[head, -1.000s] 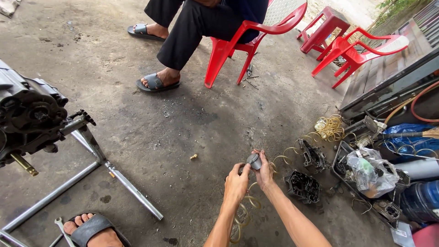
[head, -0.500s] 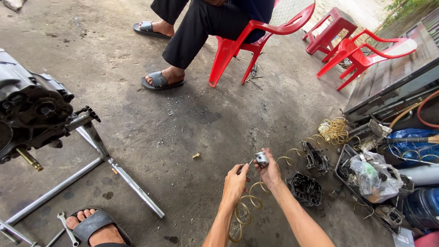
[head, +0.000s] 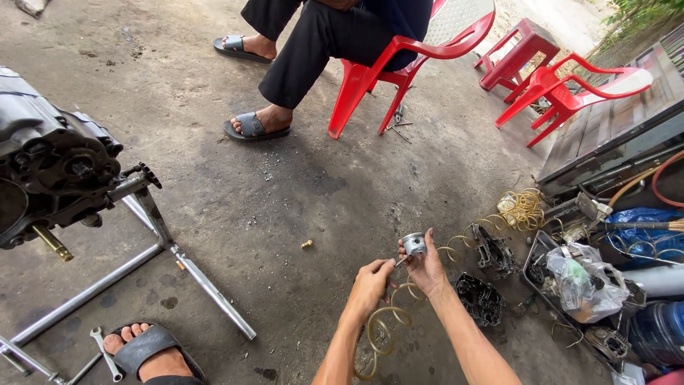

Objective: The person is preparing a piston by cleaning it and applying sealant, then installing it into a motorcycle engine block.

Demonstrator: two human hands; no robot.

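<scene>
Silvery round metal piston [head: 414,244], right hand [head: 429,269] grip, left hand [head: 368,288] poking thin tool

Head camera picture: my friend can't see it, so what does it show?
Two hands work over a concrete floor: the right hand holds a small metal piston, the left hand pokes it with a thin tool. An engine on a stand sits left; a person occupies a red chair.

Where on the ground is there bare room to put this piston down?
Bare concrete lies left of the hands, between the stand leg, the small brass piece and the seated person's sandal. Right of the piston it is crowded: engine parts, coiled tubing, tray.
</scene>
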